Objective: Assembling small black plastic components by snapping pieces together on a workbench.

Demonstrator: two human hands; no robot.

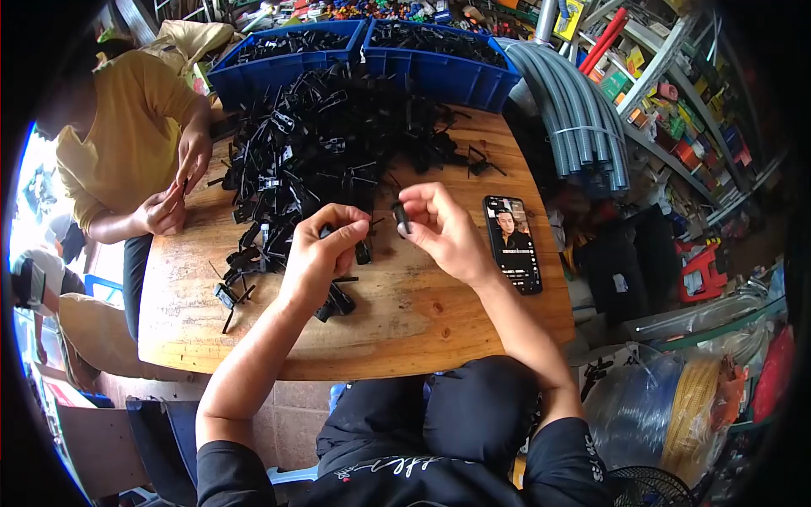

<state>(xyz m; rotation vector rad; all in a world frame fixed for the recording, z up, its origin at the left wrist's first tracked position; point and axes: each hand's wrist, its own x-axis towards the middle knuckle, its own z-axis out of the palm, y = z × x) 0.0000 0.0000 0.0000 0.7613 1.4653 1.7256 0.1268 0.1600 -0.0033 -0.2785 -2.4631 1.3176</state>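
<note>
My left hand [325, 249] is closed in a pinch above the wooden table [405, 325], with a bit of something black at the fingertips that is mostly hidden. Facing it, a small gap away, my right hand [443, 232] grips a short black cylindrical part [401, 219] between thumb and fingers. Just beyond both hands spreads a large heap of black plastic parts [312, 144] with thin prongs and some metal pieces. A few loose black parts [336, 302] lie beneath my left hand, close to its wrist.
Two blue crates [439, 71] full of black parts stand behind the heap. A phone [514, 245] with its screen lit lies to the right. At the left, a co-worker in a yellow top [139, 101] handles something small. Coiled grey hose [574, 110] stands beyond the table's right edge.
</note>
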